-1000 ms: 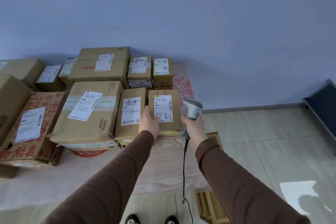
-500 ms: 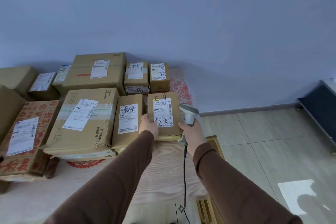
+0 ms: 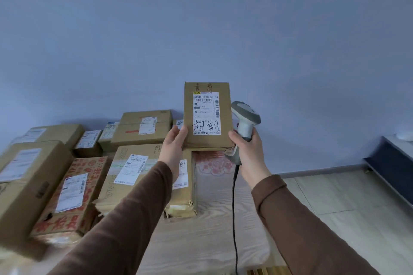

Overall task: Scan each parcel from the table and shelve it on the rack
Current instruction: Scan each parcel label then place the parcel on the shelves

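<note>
**One parcel lifted off the table, scan not yet shown, many parcels left**

I am looking down through the head camera at two arms in brown sleeves. The left hand (image 3: 173,148) holds a small brown parcel (image 3: 207,116) by its lower left corner, thumb on the front face, fingers curled behind it. The parcel stands upright in the air above the table (image 3: 207,236), its white shipping label (image 3: 206,113) facing me, with handwriting on and above the label. The right hand (image 3: 248,152) is wrapped round the grip of a corded grey barcode scanner (image 3: 244,121), and its thumb also touches the parcel's lower right edge. The scanner head sits just beside the parcel's right side and does not point at the label, so I judge the scan is still to come.

At least eight other parcels (image 3: 134,167) lie on the table to the left. The rack is not in view, so I cannot tell how many are shelved. By my reading most of the task remains.

Compared with half a second ago, the parcel has left its spot at the right end of the front row and risen well clear of the pile, leaving bare tabletop there. Both hands have come up with it, and the camera has tilted upward.
</note>
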`<state>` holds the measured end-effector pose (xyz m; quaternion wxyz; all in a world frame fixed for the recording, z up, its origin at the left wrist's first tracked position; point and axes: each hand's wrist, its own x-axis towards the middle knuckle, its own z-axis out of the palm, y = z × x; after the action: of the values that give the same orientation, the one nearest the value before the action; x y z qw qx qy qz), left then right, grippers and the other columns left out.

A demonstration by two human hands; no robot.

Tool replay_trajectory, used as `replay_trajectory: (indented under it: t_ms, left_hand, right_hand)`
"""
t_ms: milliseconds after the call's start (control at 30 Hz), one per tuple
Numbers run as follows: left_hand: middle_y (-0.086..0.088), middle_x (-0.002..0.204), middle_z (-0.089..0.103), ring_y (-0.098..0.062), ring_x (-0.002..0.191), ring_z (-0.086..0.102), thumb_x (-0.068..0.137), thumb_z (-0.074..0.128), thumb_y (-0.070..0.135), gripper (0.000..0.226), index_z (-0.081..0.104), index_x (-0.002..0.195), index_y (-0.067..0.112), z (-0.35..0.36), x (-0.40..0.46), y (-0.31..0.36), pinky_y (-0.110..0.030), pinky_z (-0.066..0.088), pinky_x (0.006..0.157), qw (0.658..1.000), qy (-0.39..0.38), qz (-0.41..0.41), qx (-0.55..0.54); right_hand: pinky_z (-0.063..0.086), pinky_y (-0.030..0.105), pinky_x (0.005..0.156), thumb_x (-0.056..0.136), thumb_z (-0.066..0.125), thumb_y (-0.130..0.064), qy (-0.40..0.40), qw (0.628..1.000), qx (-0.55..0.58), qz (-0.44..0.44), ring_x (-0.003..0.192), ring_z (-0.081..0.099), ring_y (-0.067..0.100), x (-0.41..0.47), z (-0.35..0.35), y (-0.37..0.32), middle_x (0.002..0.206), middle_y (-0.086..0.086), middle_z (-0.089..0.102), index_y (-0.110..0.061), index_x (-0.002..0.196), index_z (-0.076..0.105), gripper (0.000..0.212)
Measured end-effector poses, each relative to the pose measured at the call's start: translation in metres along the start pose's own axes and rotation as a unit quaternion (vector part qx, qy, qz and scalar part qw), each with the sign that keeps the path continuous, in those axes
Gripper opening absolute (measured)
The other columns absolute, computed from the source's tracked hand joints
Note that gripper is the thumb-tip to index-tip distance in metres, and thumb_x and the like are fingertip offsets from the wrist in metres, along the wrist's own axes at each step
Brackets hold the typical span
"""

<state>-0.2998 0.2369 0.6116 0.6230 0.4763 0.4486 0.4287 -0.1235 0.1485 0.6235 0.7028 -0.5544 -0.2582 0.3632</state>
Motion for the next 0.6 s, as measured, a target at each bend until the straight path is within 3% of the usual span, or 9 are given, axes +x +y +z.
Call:
replay_trajectory:
  t_ms: [67, 133, 233, 400, 500, 600]
  left_hand:
    - [0.007, 0.143, 0.063, -0.016, 0.133, 0.058, 0.088, 0.068, 0.067, 0.071, 0.059, 0.145, 0.026, -0.015, -0.009, 0.019, -0.040, 0.041, 0.117, 1.000, -0.021, 0.010, 0.003]
    - [0.012, 0.138, 0.067, -0.012, 0.130, 0.060, 0.086, 0.062, 0.076, 0.067, 0.064, 0.138, 0.033, -0.032, -0.031, 0.040, -0.042, 0.042, 0.114, 0.998, -0.051, 0.030, -0.001]
    - [0.012, 0.126, 0.072, -0.001, 0.110, 0.068, 0.104, 0.049, 0.053, 0.043, 0.058, 0.135, 0.025, -0.054, -0.063, 0.065, -0.024, 0.051, 0.088, 0.993, -0.105, 0.054, -0.030]
    - [0.006, 0.115, 0.074, -0.002, 0.089, 0.072, 0.098, 0.063, 0.042, 0.045, 0.045, 0.134, 0.021, -0.090, -0.096, 0.079, -0.023, 0.055, 0.074, 0.988, -0.130, 0.067, -0.058]
    - [0.002, 0.115, 0.078, -0.009, 0.097, 0.073, 0.093, 0.070, 0.037, 0.055, 0.044, 0.139, 0.020, -0.104, -0.107, 0.081, -0.030, 0.059, 0.085, 0.986, -0.119, 0.087, -0.074]
    - [-0.006, 0.126, 0.074, -0.019, 0.109, 0.070, 0.085, 0.075, 0.037, 0.068, 0.042, 0.143, 0.022, -0.114, -0.111, 0.083, -0.040, 0.055, 0.100, 0.984, -0.113, 0.093, -0.098]
  right_hand:
    - [0.055, 0.053, 0.096, 0.090, 0.076, -0.013, -0.006, 1.000, 0.012, -0.024, 0.101, 0.066, 0.021, -0.017, 0.013, -0.020, 0.109, 0.002, 0.070, -0.023, 0.113, 0.065, 0.027]
    - [0.057, 0.046, 0.091, 0.091, 0.075, -0.012, -0.009, 0.998, 0.020, -0.050, 0.101, 0.067, 0.015, -0.040, 0.028, -0.038, 0.110, -0.002, 0.071, -0.022, 0.118, 0.065, 0.031]
    - [0.053, 0.028, 0.085, 0.092, 0.074, -0.010, -0.018, 0.995, 0.024, -0.092, 0.101, 0.067, 0.012, -0.077, 0.049, -0.057, 0.109, -0.003, 0.071, -0.023, 0.121, 0.064, 0.033]
    - [0.058, 0.033, 0.091, 0.093, 0.073, -0.009, -0.038, 0.990, 0.001, -0.133, 0.110, 0.069, 0.019, -0.129, 0.072, -0.066, 0.119, 0.001, 0.072, -0.026, 0.124, 0.063, 0.037]
    - [0.054, 0.015, 0.073, 0.095, 0.071, -0.013, -0.009, 0.979, -0.055, -0.194, 0.089, 0.065, 0.012, -0.157, 0.081, -0.076, 0.102, -0.003, 0.068, -0.027, 0.116, 0.061, 0.027]
    - [0.052, 0.018, 0.064, 0.097, 0.068, -0.017, 0.000, 0.967, -0.088, -0.241, 0.070, 0.059, 0.012, -0.183, 0.089, -0.092, 0.085, 0.000, 0.061, -0.019, 0.110, 0.059, 0.016]
